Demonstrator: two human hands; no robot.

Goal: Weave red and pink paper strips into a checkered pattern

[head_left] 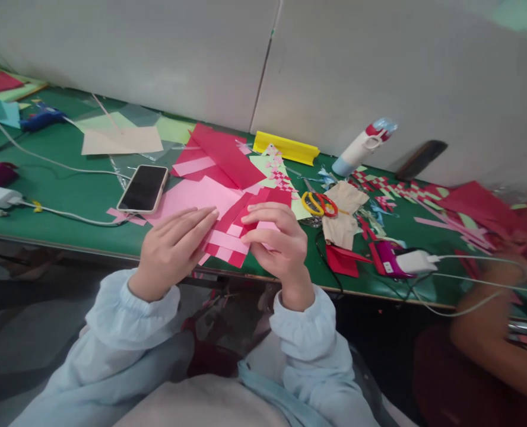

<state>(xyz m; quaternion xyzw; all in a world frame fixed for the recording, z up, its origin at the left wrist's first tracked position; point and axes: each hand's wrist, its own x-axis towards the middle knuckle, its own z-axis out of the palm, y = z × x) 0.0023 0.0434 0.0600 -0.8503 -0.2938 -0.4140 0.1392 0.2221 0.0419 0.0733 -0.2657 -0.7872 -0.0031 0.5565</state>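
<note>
A woven piece of red and pink paper strips (228,242) is between my two hands at the table's front edge, with loose strip ends fanning out at its top. My left hand (171,249) holds its left side, fingers straight and pressed together, the thumb hidden. My right hand (278,242) has curled fingers closed on the strips at the right side. Beneath the weave lies a pink paper sheet (178,198), and a folded red sheet (228,157) is behind it. A phone (143,188) rests left of the weave.
Right of my hands are scissors (319,204), beige gloves (344,216) and a purple power strip (388,259) with a white charger. Behind stand a yellow holder (285,148) and a bottle (364,147). Cables cross the green table (81,204). Another person's blurred arm (481,314) reaches in.
</note>
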